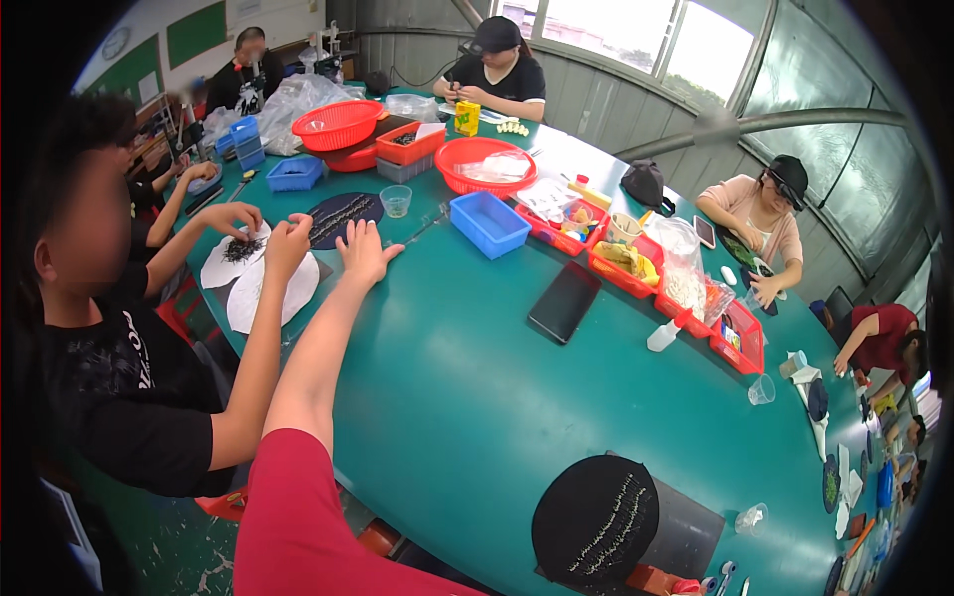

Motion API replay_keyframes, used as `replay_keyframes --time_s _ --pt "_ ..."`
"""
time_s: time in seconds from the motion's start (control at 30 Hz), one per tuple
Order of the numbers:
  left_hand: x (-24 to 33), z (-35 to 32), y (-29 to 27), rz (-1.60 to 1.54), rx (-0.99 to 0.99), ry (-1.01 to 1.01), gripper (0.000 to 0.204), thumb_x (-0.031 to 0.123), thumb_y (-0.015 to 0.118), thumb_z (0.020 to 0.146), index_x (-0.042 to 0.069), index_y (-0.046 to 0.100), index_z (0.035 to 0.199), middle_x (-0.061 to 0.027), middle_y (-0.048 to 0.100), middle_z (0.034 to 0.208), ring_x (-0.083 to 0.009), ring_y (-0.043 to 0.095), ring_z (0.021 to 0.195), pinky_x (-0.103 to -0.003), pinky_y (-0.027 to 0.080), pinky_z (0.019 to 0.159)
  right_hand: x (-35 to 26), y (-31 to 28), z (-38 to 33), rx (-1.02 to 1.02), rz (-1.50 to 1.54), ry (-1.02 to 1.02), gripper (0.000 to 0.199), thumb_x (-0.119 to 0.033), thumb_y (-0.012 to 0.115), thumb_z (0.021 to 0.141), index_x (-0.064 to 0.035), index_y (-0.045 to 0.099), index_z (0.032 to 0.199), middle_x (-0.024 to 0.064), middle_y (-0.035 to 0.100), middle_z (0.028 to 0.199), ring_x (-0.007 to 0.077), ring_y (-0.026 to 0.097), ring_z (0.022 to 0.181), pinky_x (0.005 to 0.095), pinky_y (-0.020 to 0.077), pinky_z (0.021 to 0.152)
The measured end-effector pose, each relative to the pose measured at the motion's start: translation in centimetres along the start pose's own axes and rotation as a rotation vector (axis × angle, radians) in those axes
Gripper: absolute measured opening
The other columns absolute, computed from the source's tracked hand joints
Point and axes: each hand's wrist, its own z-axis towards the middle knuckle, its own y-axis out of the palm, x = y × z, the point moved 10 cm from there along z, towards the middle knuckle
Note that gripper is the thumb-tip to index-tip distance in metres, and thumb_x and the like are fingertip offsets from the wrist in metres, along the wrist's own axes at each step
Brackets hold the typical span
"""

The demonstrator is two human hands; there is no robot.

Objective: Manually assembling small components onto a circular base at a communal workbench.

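A left hand (366,253) is seen stretched far out over the green table (467,397) on a bare forearm with a red sleeve, laid flat with the palm down and the fingers spread wide; nothing is held in it. The right hand is not shown in the view. Just beyond the fingertips, a dark round mat (343,219) is set on the table, with rows of small pale pieces lined up on it, and a clear plastic cup (396,201) is placed just beside that mat. A thin metal tool (427,226) is laid between the hand and a blue bin (489,223). To the left of the hand, the two hands of a neighbouring person in a black shirt (129,387) are rested on white paper discs (260,283), where a small heap of dark bits is gathered. A black phone (563,301) is laid well apart to the right, and a second black disc (594,521) with rows of pieces is placed at the near edge.
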Motion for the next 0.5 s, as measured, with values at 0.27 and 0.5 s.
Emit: replay_keyframes --time_s 0.27,0.5 --pt "5.0 1.2 0.9 -0.099 -0.02 0.149 0.071 0.046 0.075 0.079 0.009 0.049 0.134 -0.0142 0.046 0.135 -0.0319 0.036 0.131 -0.056 0.027 0.106 0.1 0.9 1.2 -0.052 -0.007 0.073 0.01 -0.001 0.048 0.097 0.0029 0.057 0.096 0.0109 0.059 0.088 0.019 0.052 0.075 0.0284 0.0438 0.071" --pt "6.1 3.4 3.0 -0.088 -0.075 0.077 0.078 0.053 0.073 0.079 0.007 0.046 0.136 -0.0121 0.047 0.136 -0.0294 0.033 0.135 -0.055 0.025 0.107 -0.8 0.8 2.3 0.011 -0.03 -0.03 0.009 0.002 0.051 0.095 0.004 0.059 0.097 0.0116 0.06 0.083 0.0192 0.052 0.071 0.0298 0.0446 0.068"
